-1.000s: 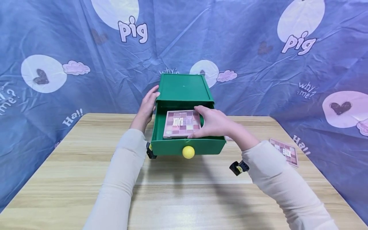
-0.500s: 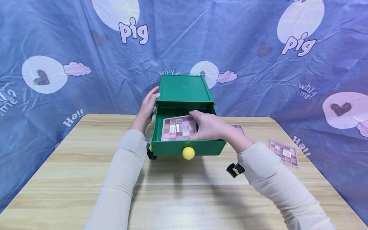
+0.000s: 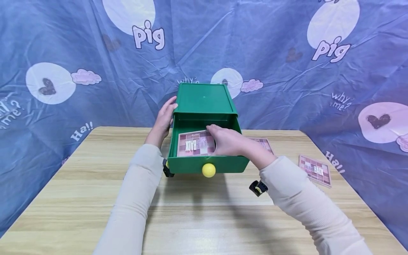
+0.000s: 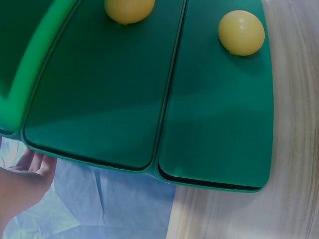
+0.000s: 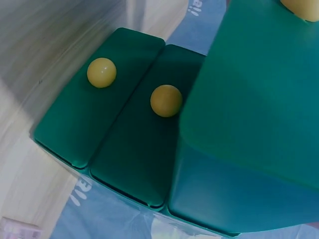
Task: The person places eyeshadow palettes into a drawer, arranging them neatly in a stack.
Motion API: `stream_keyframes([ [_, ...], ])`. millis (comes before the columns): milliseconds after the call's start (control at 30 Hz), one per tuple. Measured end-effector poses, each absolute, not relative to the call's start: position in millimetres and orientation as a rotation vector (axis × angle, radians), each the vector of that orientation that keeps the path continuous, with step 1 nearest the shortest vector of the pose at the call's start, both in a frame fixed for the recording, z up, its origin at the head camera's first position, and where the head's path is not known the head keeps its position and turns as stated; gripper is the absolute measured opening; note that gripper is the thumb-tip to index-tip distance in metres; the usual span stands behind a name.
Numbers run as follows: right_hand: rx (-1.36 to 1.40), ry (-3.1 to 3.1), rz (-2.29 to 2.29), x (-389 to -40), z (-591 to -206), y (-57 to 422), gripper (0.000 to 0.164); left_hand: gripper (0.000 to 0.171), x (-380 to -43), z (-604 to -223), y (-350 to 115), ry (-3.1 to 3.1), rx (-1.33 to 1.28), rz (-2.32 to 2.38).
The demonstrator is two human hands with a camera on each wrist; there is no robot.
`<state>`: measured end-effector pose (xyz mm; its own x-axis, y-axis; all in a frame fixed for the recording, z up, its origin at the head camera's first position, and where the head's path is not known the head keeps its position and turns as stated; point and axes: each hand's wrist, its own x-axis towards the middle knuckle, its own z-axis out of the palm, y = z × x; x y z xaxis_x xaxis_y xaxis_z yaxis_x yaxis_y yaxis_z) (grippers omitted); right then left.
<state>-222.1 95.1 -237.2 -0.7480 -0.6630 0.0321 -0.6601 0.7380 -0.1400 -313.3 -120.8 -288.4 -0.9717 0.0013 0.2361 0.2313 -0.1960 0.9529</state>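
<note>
A green drawer cabinet stands at the middle back of the table, its top drawer pulled out. Inside that drawer is an eyeshadow palette with a pink and mauve checked lid, close behind the drawer's front wall. My right hand reaches in from the right and grips the palette's right end, thumb toward the front and fingers at the back edge. My left hand rests against the cabinet's left side with fairly straight fingers. In the left wrist view the left hand shows beside the cabinet's edge.
Two lower drawers with yellow ball knobs are closed. The pulled-out drawer's own yellow knob sticks out in front. Another palette lies behind my right forearm, and one more palette near the table's right edge. A blue printed cloth hangs behind.
My right hand has moved left and lower, taking the palette down into the drawer toward its front left. The palette behind the forearm shows more. The left hand stays put.
</note>
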Motion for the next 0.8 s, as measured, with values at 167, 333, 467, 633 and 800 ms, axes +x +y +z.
stream_keyframes([
  [167, -1.113, 2.903, -0.112, -222.2, -237.1, 91.1, 0.081, 0.046, -314.1, -289.8, -120.0, -1.869, -0.269, -2.308],
  [333, -1.103, 2.908, -0.011, -220.9, -237.5, 85.7, 0.074, 0.046, -313.9, -290.0, -119.0, -1.861, -0.264, -2.312],
  [467, -1.090, 2.912, 0.055, -220.0, -237.7, 81.9, 0.071, 0.046, -313.8, -290.1, -119.1, -1.857, -0.267, -2.307],
  [633, -1.064, 2.902, 0.128, -220.2, -237.4, 77.0, 0.069, 0.046, -313.0, -289.0, -119.0, -1.850, -0.274, -2.314],
  [800, -1.040, 2.893, 0.185, -220.1, -237.2, 72.4, 0.070, 0.046, -313.0, -288.4, -119.2, -1.845, -0.260, -2.313],
])
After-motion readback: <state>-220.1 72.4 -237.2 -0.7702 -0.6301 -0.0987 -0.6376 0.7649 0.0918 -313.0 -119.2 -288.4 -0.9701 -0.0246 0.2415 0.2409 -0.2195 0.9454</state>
